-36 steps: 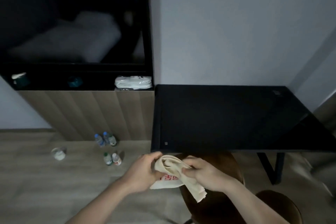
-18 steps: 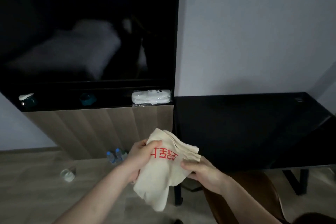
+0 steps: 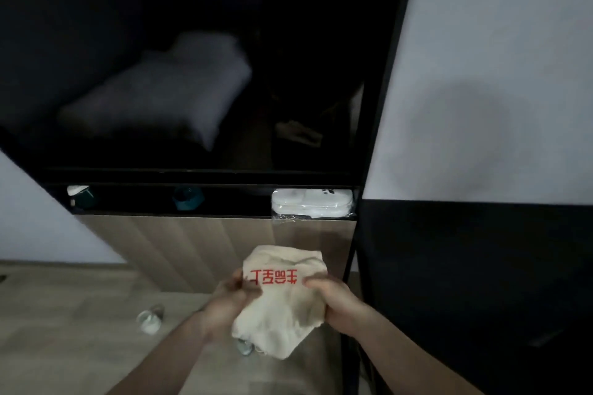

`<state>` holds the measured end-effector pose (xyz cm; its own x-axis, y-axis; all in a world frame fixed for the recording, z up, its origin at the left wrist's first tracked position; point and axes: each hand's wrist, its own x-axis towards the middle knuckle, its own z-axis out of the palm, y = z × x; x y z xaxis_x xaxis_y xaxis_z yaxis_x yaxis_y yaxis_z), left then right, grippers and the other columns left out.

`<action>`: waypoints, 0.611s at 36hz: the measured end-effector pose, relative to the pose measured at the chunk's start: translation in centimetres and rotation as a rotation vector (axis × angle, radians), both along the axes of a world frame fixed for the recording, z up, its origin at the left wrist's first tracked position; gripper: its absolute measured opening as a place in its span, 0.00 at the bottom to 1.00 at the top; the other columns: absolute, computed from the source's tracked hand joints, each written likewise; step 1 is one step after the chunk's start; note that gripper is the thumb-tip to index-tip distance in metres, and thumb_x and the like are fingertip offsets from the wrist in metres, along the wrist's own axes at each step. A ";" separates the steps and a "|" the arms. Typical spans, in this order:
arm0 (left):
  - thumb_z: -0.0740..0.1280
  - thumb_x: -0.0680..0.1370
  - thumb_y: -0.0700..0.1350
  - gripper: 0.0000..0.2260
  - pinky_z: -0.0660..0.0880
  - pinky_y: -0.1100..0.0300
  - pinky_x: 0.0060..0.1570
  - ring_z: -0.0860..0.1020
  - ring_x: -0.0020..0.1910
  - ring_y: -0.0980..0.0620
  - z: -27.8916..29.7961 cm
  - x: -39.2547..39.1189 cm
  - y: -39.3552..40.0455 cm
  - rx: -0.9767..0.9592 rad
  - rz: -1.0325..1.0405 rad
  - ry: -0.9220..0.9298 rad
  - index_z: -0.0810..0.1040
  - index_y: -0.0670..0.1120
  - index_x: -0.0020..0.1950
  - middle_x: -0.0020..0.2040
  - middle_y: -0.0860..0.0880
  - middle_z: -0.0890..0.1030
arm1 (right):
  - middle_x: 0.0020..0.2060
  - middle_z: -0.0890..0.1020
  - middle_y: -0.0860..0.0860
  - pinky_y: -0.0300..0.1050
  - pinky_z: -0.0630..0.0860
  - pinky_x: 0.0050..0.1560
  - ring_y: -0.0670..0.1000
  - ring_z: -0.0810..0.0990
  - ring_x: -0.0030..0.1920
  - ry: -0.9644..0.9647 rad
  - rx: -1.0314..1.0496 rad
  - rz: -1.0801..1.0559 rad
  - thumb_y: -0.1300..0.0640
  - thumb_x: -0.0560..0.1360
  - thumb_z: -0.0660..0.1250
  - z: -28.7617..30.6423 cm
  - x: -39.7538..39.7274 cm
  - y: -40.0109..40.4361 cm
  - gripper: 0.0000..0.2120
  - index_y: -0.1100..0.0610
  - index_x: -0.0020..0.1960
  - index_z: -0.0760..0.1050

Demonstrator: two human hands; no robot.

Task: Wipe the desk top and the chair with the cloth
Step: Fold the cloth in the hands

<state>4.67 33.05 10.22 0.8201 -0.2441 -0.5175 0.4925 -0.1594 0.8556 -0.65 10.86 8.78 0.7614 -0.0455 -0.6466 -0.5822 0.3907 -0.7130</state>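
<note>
A cream cloth [image 3: 284, 300] with red print is held up in front of the body by both hands, clear of the desk [image 3: 481, 266]. The left hand [image 3: 229, 301] is closed on the cloth's left edge, the thumb pressed onto the front just beside the print. The right hand [image 3: 337, 301] is closed on the right edge, its fingers [image 3: 316, 282] curled over the fabric at the end of the print. The cloth is bunched and folded, and its lower part hangs below the hands.

The black desk top is seen to the right, dark and glossy, against a pale wall [image 3: 497, 74]. To the left a wooden cabinet [image 3: 192, 244] is seen, with a dark shelf above it on which a white packet [image 3: 311, 204] and two teal items [image 3: 187, 199] are set. A dark reflective panel [image 3: 192, 58] is mounted above the shelf. A small jar [image 3: 150, 319] is lying on the wooden floor [image 3: 64, 330], left of the hands. No part of the chair can be made out.
</note>
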 end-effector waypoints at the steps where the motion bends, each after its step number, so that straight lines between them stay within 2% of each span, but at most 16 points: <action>1: 0.74 0.67 0.37 0.20 0.80 0.42 0.55 0.84 0.52 0.37 -0.2 1.0 0.3 -0.016 0.035 -0.001 0.79 0.36 0.58 0.54 0.34 0.84 | 0.52 0.87 0.58 0.53 0.84 0.45 0.60 0.86 0.52 0.011 0.007 0.031 0.66 0.71 0.72 0.1 1.0 0.4 0.21 0.61 0.63 0.80; 3: 0.72 0.74 0.32 0.13 0.80 0.42 0.55 0.84 0.53 0.36 -0.4 3.0 0.7 -0.015 0.094 0.002 0.78 0.37 0.58 0.52 0.35 0.85 | 0.54 0.86 0.58 0.51 0.83 0.39 0.60 0.86 0.51 0.032 0.007 0.088 0.66 0.66 0.71 -0.1 3.1 1.3 0.27 0.56 0.64 0.78; 6: 0.67 0.78 0.32 0.11 0.79 0.40 0.57 0.83 0.54 0.35 -1.2 6.4 2.0 -0.004 0.116 0.010 0.78 0.37 0.60 0.54 0.35 0.84 | 0.55 0.86 0.57 0.60 0.84 0.43 0.60 0.87 0.51 0.073 -0.054 0.126 0.66 0.60 0.75 -1.0 6.5 2.5 0.33 0.53 0.64 0.76; 9: 0.70 0.77 0.35 0.12 0.79 0.37 0.58 0.84 0.53 0.35 -2.0 9.9 3.6 0.030 0.088 -0.007 0.80 0.38 0.60 0.53 0.36 0.85 | 0.48 0.87 0.58 0.62 0.84 0.48 0.60 0.87 0.48 0.064 -0.135 0.063 0.69 0.61 0.75 -2.3 10.2 4.0 0.26 0.57 0.58 0.80; 11: 0.74 0.72 0.35 0.17 0.80 0.41 0.58 0.84 0.54 0.36 -3.2 12.3 5.0 0.078 0.065 -0.017 0.80 0.38 0.60 0.54 0.36 0.85 | 0.45 0.88 0.58 0.66 0.83 0.49 0.61 0.87 0.46 0.067 -0.190 0.014 0.65 0.56 0.77 -3.4 12.4 5.1 0.26 0.59 0.55 0.81; 13: 0.72 0.71 0.30 0.20 0.81 0.47 0.55 0.84 0.53 0.39 -6.1 15.3 6.8 0.092 0.042 -0.022 0.77 0.33 0.63 0.59 0.30 0.81 | 0.44 0.87 0.59 0.66 0.83 0.48 0.62 0.87 0.45 0.073 -0.200 -0.050 0.67 0.62 0.78 -4.5 14.5 6.3 0.22 0.60 0.54 0.81; 15: 0.67 0.75 0.25 0.17 0.81 0.56 0.47 0.85 0.47 0.46 -7.4 17.9 8.0 0.144 0.034 -0.003 0.76 0.35 0.63 0.61 0.29 0.79 | 0.45 0.87 0.60 0.60 0.85 0.44 0.61 0.87 0.42 0.093 -0.208 -0.094 0.72 0.68 0.74 -4.6 16.2 7.7 0.19 0.63 0.57 0.80; 16: 0.67 0.76 0.26 0.18 0.80 0.58 0.43 0.84 0.45 0.47 -6.8 18.7 8.2 0.183 0.014 0.016 0.76 0.40 0.63 0.59 0.33 0.81 | 0.45 0.86 0.60 0.53 0.85 0.38 0.60 0.86 0.38 0.096 -0.210 -0.109 0.74 0.69 0.72 -4.6 17.1 8.2 0.19 0.66 0.59 0.79; 18: 0.71 0.75 0.31 0.20 0.78 0.63 0.38 0.83 0.45 0.50 -5.4 20.4 8.0 0.236 -0.037 0.043 0.75 0.48 0.63 0.52 0.45 0.84 | 0.45 0.83 0.61 0.43 0.78 0.26 0.56 0.82 0.33 0.098 -0.184 -0.147 0.78 0.72 0.68 -4.6 18.9 9.5 0.20 0.67 0.62 0.76; 20: 0.71 0.75 0.33 0.21 0.77 0.64 0.37 0.82 0.46 0.52 -5.1 22.5 8.0 0.251 -0.078 0.055 0.74 0.50 0.64 0.50 0.49 0.83 | 0.46 0.83 0.59 0.41 0.76 0.24 0.55 0.81 0.36 0.095 -0.177 -0.180 0.76 0.73 0.68 -4.6 20.9 10.6 0.22 0.60 0.63 0.75; 22: 0.70 0.75 0.33 0.20 0.78 0.65 0.35 0.82 0.47 0.53 -5.5 24.9 8.3 0.278 -0.078 0.046 0.76 0.51 0.63 0.50 0.50 0.83 | 0.45 0.83 0.57 0.41 0.77 0.26 0.54 0.83 0.39 0.070 -0.171 -0.207 0.76 0.73 0.68 -5.0 23.2 11.2 0.21 0.61 0.63 0.76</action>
<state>29.58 41.40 4.72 0.7789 -0.1489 -0.6092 0.5065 -0.4234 0.7511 22.56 22.05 3.75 0.6781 -0.3084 -0.6672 -0.5531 0.3837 -0.7395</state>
